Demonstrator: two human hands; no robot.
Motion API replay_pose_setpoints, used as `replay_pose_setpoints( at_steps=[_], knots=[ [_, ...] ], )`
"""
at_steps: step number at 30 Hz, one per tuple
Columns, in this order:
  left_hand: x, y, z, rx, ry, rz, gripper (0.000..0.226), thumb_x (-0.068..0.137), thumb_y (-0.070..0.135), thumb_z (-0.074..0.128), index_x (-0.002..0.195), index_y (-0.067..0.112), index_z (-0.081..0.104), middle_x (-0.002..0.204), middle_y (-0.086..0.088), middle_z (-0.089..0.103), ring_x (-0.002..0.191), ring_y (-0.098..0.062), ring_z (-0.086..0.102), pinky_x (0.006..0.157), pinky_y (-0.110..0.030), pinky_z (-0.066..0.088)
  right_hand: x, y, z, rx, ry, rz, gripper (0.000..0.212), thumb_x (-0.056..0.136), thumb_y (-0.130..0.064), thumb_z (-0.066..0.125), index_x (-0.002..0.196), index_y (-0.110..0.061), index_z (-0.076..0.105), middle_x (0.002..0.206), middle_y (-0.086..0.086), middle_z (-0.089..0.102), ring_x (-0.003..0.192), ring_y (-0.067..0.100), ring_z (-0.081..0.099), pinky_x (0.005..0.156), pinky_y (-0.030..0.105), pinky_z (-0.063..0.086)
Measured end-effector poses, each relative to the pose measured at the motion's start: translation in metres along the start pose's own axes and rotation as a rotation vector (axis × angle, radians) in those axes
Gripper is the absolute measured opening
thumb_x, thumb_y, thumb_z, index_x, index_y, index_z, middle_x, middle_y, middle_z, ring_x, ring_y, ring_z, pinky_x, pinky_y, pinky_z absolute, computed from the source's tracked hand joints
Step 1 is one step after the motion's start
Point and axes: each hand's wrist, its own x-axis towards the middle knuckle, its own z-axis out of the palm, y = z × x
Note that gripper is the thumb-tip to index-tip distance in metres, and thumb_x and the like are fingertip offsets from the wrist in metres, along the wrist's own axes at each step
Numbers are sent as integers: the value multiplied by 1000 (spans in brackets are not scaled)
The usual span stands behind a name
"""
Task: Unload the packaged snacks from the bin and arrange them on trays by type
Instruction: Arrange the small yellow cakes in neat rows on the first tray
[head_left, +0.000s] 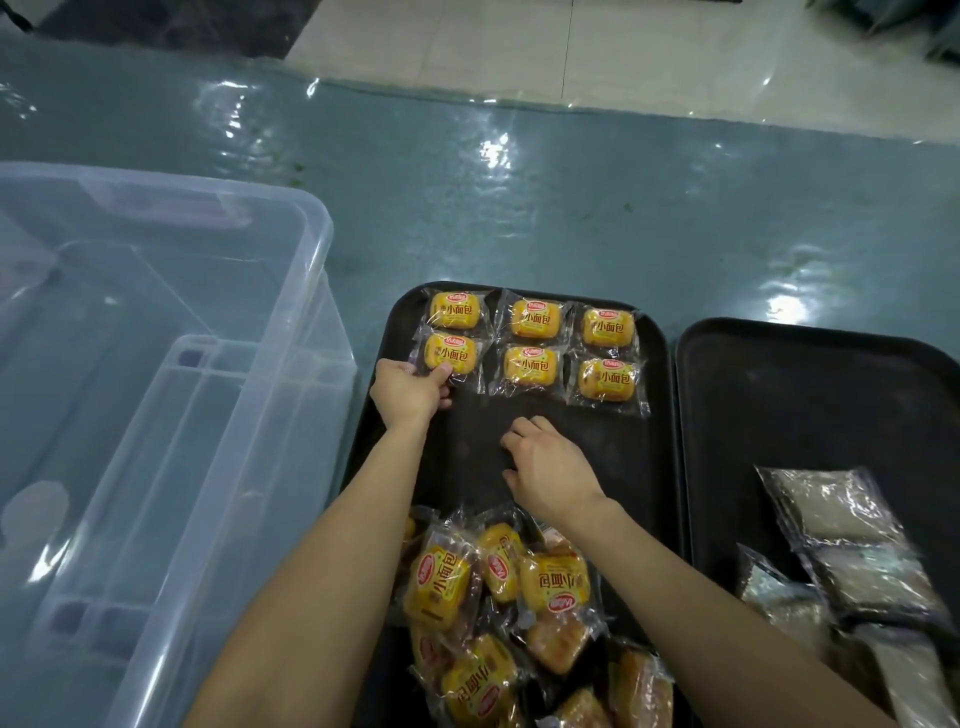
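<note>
The bin (291, 291) lies left of the middle tray (639, 467), which bears six packets (532, 364) at its far end (two rows) and a heap (498, 597) nearer; the right tray (779, 395) holds seemingly other packets (841, 525).

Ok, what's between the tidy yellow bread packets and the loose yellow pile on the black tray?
Head view: bare black tray, with the right hand and left forearm over it.

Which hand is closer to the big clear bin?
Left. The left hand is at the left edge of the tray beside the bin, holding a bread packet; the right hand is mid-tray, farther right.
</note>
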Motion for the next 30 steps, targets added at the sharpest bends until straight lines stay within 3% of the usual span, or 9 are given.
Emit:
replay_pose_setpoints(
  at_steps=[2,5,9,12,15,18,25,28,30],
  knots=[
    [-2,3,-7,200,14,39,56,87,45,90,121,14,57,111,-10,75,77,-19,79,74,-42,70,-1,1,-2,40,-9,13,48,104,-34,70,147,-15,63,146,-1,58,139,20,49,111,36,53],
    [-10,2,-28,416,-2,104,72,91,58,82,140,13,54,134,-9,68,115,-33,73,92,-39,61,-4,-5,-8,96,-27,48,43,107,-44,64,139,-17,68,136,-2,64,132,19,54,105,38,55],
    [-33,-12,-72,621,-48,266,32,104,43,70,125,19,66,122,-4,73,116,-27,69,88,-36,51,-18,-32,-21,278,-45,-1,59,98,-73,59,130,-25,72,119,-9,70,116,10,60,97,35,56],
    [-49,-33,-107,799,-197,307,11,106,33,67,115,29,71,118,0,75,110,-24,70,97,-42,58,-31,-53,-24,338,-267,-98,81,79,-89,68,128,-25,73,121,-8,67,112,11,61,95,36,56],
    [-68,-53,-129,1006,-375,295,22,103,33,69,124,32,72,124,2,75,111,-22,70,96,-38,59,-37,-60,-21,242,-340,-120,64,77,-68,87,116,-22,71,120,-5,59,110,16,59,94,36,54],
    [-83,-66,-139,1022,-427,288,26,104,31,70,129,32,71,123,3,74,109,-20,68,92,-35,57,-44,-57,-25,389,-253,3,45,79,-53,93,106,-27,70,113,-9,60,101,11,61,84,29,52],
    [-101,-72,-151,1074,-362,316,16,101,31,72,118,32,74,117,1,70,103,-19,67,90,-39,61,-63,-25,-39,1110,57,507,13,95,-25,84,98,-14,78,97,3,82,88,22,81,78,41,68],
    [-115,-64,-141,869,-195,496,18,103,36,72,120,30,74,118,3,65,103,-15,65,85,-31,54,-70,-11,-42,1360,65,587,19,98,-24,81,109,-9,78,107,11,82,98,25,81,86,39,67],
    [-133,-50,-128,546,-262,476,22,105,44,68,123,31,71,116,11,70,102,-8,68,88,-28,55,-71,-8,-41,1517,107,623,24,98,-22,81,115,-6,77,112,17,81,99,27,79,96,43,65]
  ],
)
